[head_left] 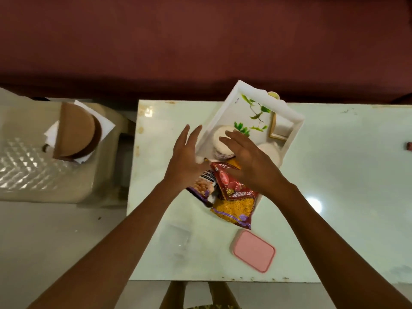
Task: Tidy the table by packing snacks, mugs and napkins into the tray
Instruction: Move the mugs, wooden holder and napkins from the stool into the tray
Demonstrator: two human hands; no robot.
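table [334, 175]: pale green, glossy. tray [223, 110]: white, leaf-printed, set askew at the far edge of the table. left hand [185, 159]: fingers [189, 134] straight and close together, lying just outside the tray's left wall, palm at its near-left corner; nothing gripped. right hand [249, 161]: flat, fingers [229, 139] straight and slightly spread, reaching over the tray from the near end; nothing gripped, contact below cannot be told. red packet [236, 192] and peanut packet [204, 188]: side by side across the tray's near end, partly under the two hands. pink box [254, 250]: lidded, on the table nearer the person, apart from the tray. mug [217, 136]: white, in the tray directly beneath the right fingertips. second mug [269, 150]: just beside the right hand. napkins [283, 126]: in a wooden holder at the tray's right wall.
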